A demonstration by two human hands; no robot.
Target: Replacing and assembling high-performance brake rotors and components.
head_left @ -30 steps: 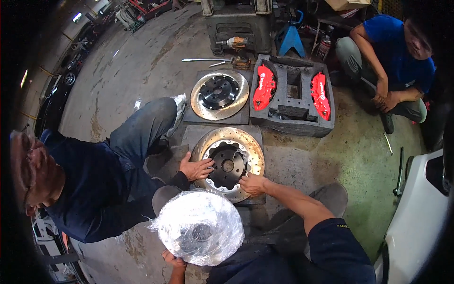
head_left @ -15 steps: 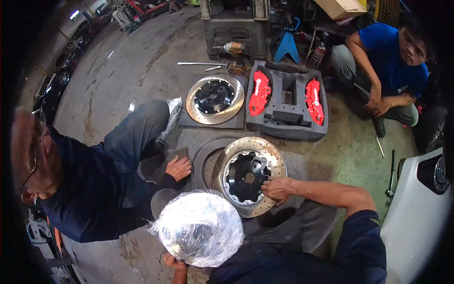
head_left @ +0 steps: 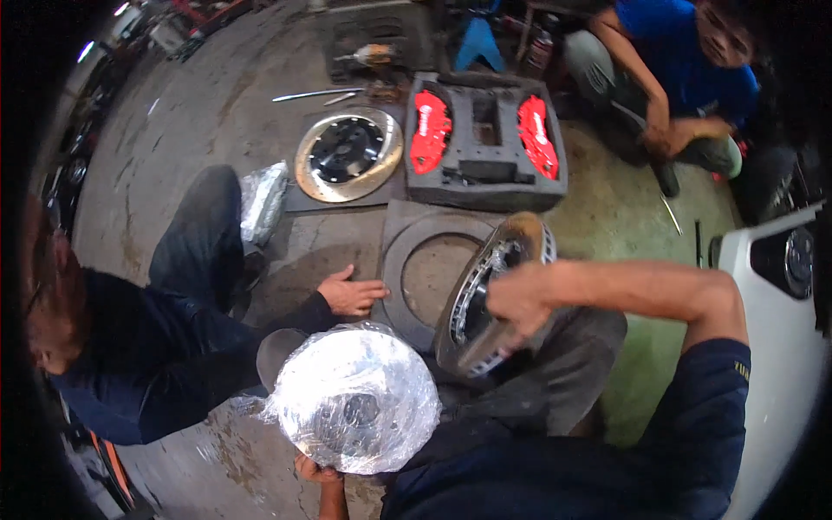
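My right hand [head_left: 524, 299] is closed on a drilled brake disc [head_left: 459, 342] with a black centre hub. The disc is tilted up on its edge, over the right side of a grey foam ring [head_left: 399, 273]. Motion blurs its face, and my fingers partly hide the hub. At the lower edge, my left hand [head_left: 317, 470] grips the rim of a round disc wrapped in clear plastic [head_left: 355, 390]. A co-worker's open hand [head_left: 351, 293] reaches in from the left, beside the foam ring.
Another brake disc [head_left: 388, 165] lies flat farther back. Beside it, a foam tray [head_left: 485, 195] holds two red brake calipers [head_left: 431, 134]. Behind are a cordless power tool [head_left: 374, 55] and a metal bar [head_left: 316, 94]. A person in blue [head_left: 646, 26] squats at right, near a white car panel [head_left: 754, 364].
My right hand has tipped the brake disc up on edge and shifted it right, baring the foam ring. The co-worker's hand has moved toward the ring. The view has shifted.
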